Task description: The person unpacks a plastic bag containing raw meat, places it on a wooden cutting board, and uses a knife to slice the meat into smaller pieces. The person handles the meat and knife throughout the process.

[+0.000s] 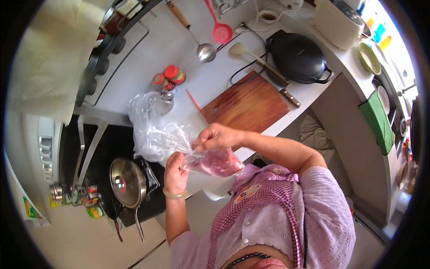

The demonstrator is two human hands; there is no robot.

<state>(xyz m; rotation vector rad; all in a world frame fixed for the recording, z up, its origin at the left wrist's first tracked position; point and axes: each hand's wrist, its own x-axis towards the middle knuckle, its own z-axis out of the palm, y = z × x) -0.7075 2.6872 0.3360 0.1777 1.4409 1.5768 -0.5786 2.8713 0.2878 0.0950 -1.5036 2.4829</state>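
Note:
A clear plastic bag [161, 138] is held over the front of the counter, with a piece of raw red meat [221, 163] in its lower right end. My left hand [176, 171], a pale bangle at its wrist, pinches the bag beside the meat. With bent fingers, my right hand [216, 137] grips the gathered plastic just above the meat. The loose part of the bag spreads up and left from both hands. Behind my right hand lies a wooden cutting board [247, 102] on the white counter.
A knife [290, 98] and a pale ladle [238, 49] lie by the board, near a black lidded electric pan [297, 57]. Two red-lidded jars [174, 74] stand behind the bag. To the left, a lidded frying pan [127, 183] sits on the black stove [90, 143].

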